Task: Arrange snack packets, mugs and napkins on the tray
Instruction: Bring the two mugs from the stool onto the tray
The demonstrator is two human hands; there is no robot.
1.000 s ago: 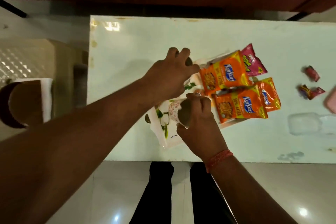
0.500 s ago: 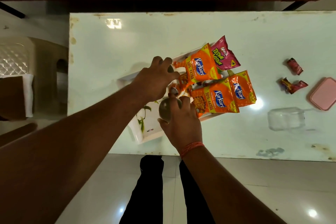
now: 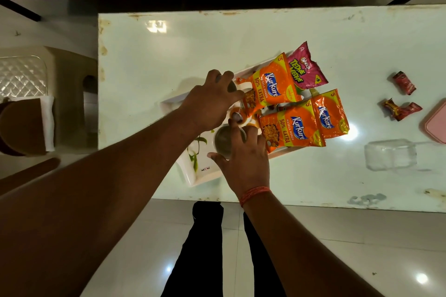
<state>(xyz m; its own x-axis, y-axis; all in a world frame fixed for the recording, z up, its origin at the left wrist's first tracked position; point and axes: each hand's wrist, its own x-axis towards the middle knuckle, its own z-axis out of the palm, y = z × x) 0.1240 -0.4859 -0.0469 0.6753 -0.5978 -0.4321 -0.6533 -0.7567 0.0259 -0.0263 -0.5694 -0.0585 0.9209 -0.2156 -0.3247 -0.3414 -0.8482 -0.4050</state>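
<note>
A white tray [image 3: 193, 175] with a leaf print lies near the table's front edge. Three orange Kurkure packets [image 3: 293, 131] and a pink packet [image 3: 305, 67] lie across its right half. My right hand [image 3: 243, 161] grips a mug [image 3: 223, 138] that stands on the tray's left part. My left hand [image 3: 211, 101] is closed over a second mug [image 3: 233, 85] farther back on the tray, mostly hidden under the fingers. No napkins show.
Two small red wrappers [image 3: 401, 97], a pink lid [image 3: 436, 123] and a clear plastic box [image 3: 391, 154] lie on the table's right. A beige plastic chair [image 3: 26, 75] stands left of the table. My legs are at the front edge.
My right hand turned the tilted mug upright and set it down on the tray. My left hand stayed on the far mug. The view shifted.
</note>
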